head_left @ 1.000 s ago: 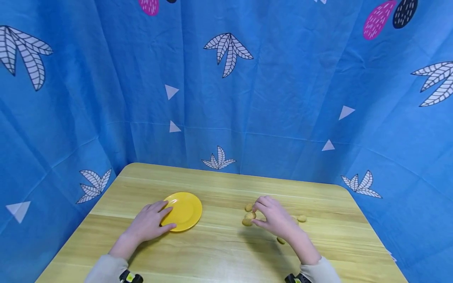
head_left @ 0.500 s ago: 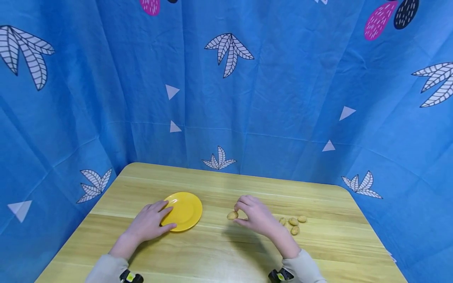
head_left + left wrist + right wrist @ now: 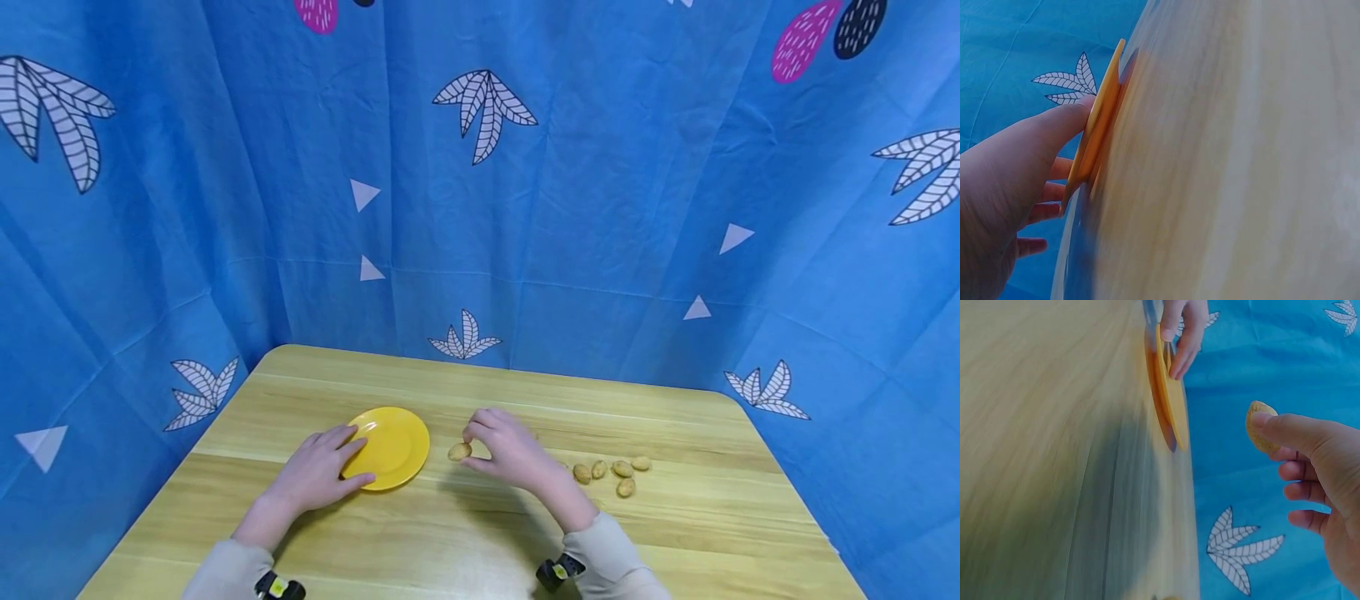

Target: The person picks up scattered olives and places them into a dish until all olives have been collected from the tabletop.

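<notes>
In the head view my left hand [image 3: 318,471] rests at the left rim of a small yellow plate [image 3: 393,450]. Its fingers are spread over the rim, and the thumb lies at the near side. My right hand [image 3: 510,450] pinches a tan oval nut [image 3: 460,452] between thumb and fingers, a little right of the plate. The right wrist view shows this nut [image 3: 1262,428] raised above the table, the plate [image 3: 1171,394] beyond it. On the table right of that hand lie several similar nuts [image 3: 622,469], some partly hidden by the hand and forearm.
The wooden table [image 3: 420,542] has rounded far corners. A blue curtain [image 3: 600,208] printed with leaves and triangles hangs behind it and along both sides. Each wrist carries a small black camera [image 3: 558,572].
My right hand has moved left from the group of nuts towards the plate, carrying one nut. More of the nuts behind it show. My left hand and the plate have stayed in place.
</notes>
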The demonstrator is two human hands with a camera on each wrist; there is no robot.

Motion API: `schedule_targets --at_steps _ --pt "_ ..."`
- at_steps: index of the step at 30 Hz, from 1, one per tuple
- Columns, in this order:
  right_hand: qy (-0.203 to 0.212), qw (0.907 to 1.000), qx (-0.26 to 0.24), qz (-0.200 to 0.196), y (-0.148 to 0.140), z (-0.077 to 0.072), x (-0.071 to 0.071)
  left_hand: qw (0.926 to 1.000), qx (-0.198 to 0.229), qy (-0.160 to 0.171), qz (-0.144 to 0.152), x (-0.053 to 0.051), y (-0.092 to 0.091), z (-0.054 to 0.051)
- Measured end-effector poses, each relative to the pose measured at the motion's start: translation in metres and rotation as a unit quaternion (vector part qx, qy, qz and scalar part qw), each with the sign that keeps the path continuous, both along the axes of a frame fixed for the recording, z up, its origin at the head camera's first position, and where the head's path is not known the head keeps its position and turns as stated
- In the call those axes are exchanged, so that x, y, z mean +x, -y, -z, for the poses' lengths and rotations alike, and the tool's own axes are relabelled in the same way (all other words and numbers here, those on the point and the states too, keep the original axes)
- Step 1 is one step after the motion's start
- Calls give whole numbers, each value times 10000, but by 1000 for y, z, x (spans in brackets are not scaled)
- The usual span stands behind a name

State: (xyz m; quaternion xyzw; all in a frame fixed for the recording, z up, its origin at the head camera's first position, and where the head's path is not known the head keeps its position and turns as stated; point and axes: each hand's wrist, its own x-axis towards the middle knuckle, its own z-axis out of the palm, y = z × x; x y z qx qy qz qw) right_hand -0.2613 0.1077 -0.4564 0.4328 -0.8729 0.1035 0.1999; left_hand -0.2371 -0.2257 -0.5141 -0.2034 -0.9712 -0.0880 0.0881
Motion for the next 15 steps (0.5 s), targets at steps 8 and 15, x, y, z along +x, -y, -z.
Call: schedule_targets --at_steps 8,15 --pt "206 9998 -21 -82 24 2 -8 10000 -30 11 -29 0 -1 0" --pt "503 9986 155 44 41 0 -13 10000 -54 13 -32 -1 0 1"
